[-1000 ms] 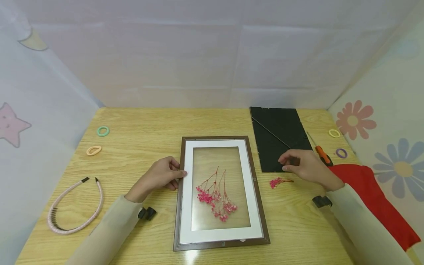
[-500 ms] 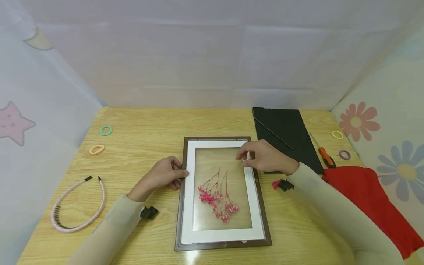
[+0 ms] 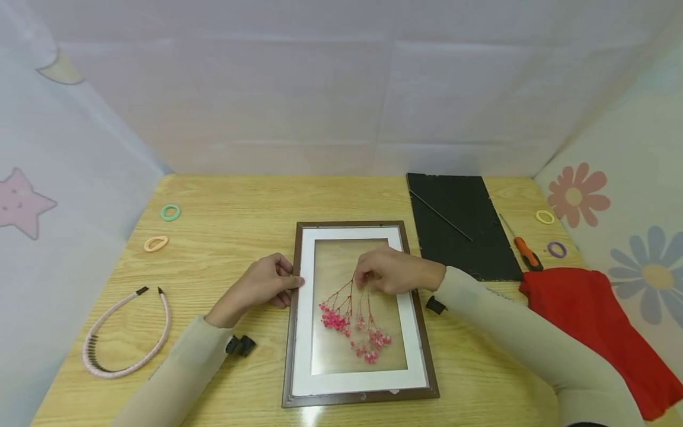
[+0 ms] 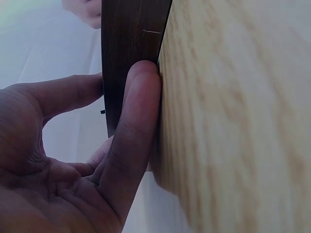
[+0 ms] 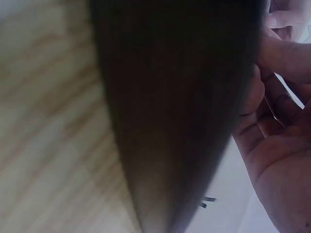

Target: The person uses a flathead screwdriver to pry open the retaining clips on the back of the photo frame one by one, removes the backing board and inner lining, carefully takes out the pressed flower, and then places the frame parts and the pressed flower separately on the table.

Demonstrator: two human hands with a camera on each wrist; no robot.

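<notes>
Head view: the right hand (image 3: 392, 274), which a second ago rested at the near edge of the black backing board (image 3: 461, 225), has crossed over and now sits above the glass of the picture frame (image 3: 292, 344), fingertips bunched in a pinch at the stem tops of the pink dried flowers (image 3: 352, 323). A small loose pink sprig that lay on the wood to the right of the frame earlier no longer shows there, and the flower cluster looks slightly fuller. The left hand (image 3: 261, 284) has not moved; it grips the frame's left rail, thumb on top (the left wrist view shows fingers curled round the dark wood edge (image 4: 131, 63)). The frame lies flat at the centre of a pale wood worktop (image 3: 229, 196), enclosed by white fabric walls printed with stars and flowers. Around it lie a pink headband (image 3: 125, 332), hair ties, an orange-handled screwdriver (image 3: 525, 249) and a red cloth (image 3: 592, 320). The right wrist view is mostly a dark blur of frame edge, with only part of the palm (image 5: 282, 145) visible.
</notes>
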